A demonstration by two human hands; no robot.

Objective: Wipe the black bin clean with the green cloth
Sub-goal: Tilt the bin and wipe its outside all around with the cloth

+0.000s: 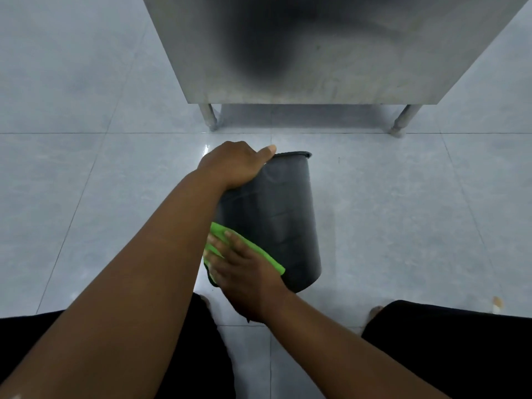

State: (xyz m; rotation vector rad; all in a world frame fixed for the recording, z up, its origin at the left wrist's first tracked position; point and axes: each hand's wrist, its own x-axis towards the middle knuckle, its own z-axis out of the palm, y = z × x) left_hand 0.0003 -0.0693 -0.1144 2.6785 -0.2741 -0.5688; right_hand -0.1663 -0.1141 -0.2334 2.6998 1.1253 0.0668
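The black bin [276, 214], tilted on the floor in front of the steel cabinet [331, 47], is steadied at its far end by the clasping left hand [233, 165], while the soft green cloth [244, 249] is pressed flat-fingered against its light, probably slippery wall by the right hand [247, 277].

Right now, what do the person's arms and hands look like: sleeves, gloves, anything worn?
Both arms are bare up to the frame edge, with no sleeves in view. The left hand and right hand have no gloves; no rings, watch or wristband show. Fingers are uncovered.
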